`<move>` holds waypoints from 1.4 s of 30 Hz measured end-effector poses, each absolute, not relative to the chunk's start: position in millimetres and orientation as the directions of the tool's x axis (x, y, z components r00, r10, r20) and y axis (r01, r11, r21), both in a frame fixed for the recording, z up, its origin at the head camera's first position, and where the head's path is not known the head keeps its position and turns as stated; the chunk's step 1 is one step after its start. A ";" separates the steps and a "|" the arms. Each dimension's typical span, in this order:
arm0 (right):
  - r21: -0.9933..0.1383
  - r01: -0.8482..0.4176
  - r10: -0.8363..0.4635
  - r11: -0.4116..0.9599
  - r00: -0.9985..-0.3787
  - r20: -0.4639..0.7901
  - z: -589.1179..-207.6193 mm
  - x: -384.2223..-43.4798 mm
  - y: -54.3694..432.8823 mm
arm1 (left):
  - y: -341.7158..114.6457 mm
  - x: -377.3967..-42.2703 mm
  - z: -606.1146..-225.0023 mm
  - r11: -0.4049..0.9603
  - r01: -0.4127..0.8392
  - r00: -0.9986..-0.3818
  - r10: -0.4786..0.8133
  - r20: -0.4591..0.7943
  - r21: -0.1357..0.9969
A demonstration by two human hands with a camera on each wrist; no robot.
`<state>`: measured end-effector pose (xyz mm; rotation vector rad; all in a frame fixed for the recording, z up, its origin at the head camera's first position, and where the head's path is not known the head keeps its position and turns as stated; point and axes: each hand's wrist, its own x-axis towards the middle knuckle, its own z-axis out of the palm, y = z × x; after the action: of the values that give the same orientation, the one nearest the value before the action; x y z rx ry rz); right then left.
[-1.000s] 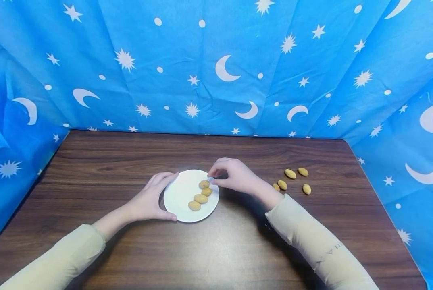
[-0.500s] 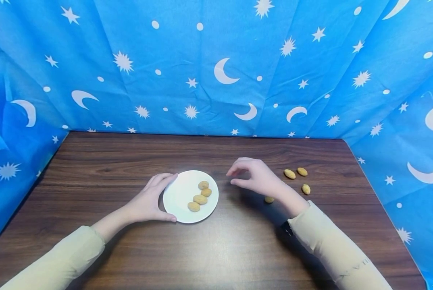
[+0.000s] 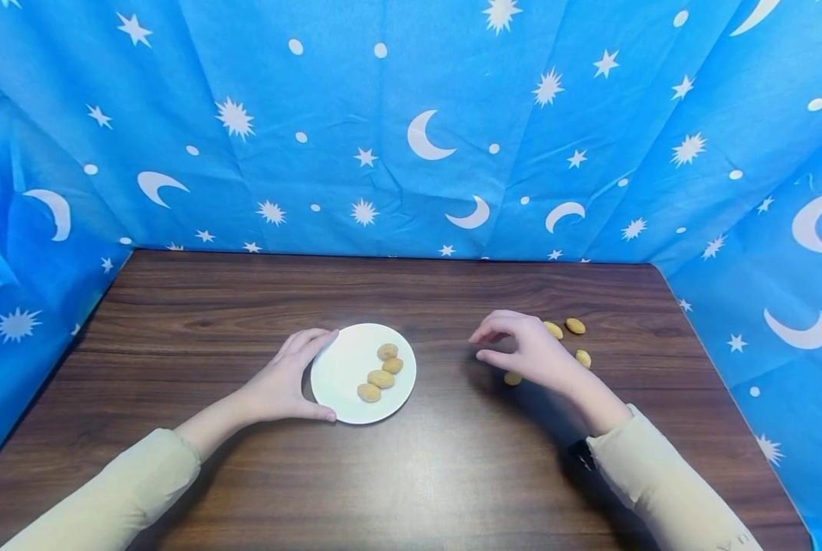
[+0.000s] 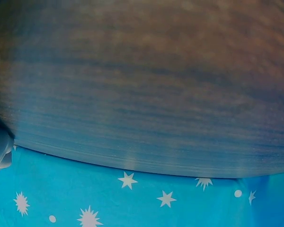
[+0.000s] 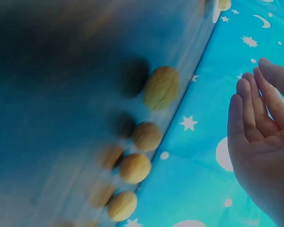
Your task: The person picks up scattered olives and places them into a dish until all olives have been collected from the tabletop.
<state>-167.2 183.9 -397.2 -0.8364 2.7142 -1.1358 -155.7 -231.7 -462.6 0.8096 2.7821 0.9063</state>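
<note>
My left hand grips the left rim of a white round plate, thumb at the front and fingers at the back. Several tan oval nuts in their shells lie on the plate in a slanting row. Right of the plate, my right hand hovers over the table, fingers loosely bent and thumb apart, holding nothing. Close below it is a loose nut. In the right wrist view the palm and fingers of my right hand show bare, with a large nut and more nuts to their left.
Other loose nuts lie behind and right of my right hand, which partly covers some. The brown wood table ends at a blue cloth with white stars and moons, hung behind and at both sides. The left wrist view shows mostly blurred tabletop.
My right hand has moved right, from the plate's right edge to beside the loose nuts. The left hand, the plate and the nuts on it look unmoved.
</note>
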 end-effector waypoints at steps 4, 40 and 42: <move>-0.680 -0.437 -0.499 0.589 -0.858 0.119 -401.3 -162.0 194.9 | -232.0 -156.7 -463.6 0.680 0.457 -0.852 0.520 0.063 0.573; -0.615 -0.423 -0.496 0.666 -0.866 0.059 -428.1 -149.3 230.4 | -232.6 -156.6 -463.7 0.688 0.444 -0.857 0.514 0.047 0.574; -0.610 -0.419 -0.493 0.672 -0.868 0.053 -428.7 -149.1 230.3 | -232.5 -156.3 -463.3 0.688 0.443 -0.857 0.514 0.045 0.575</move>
<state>-149.1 230.3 -428.7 -0.7578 2.7655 -0.9644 -156.3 -232.5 -463.3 0.7894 2.7752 0.8979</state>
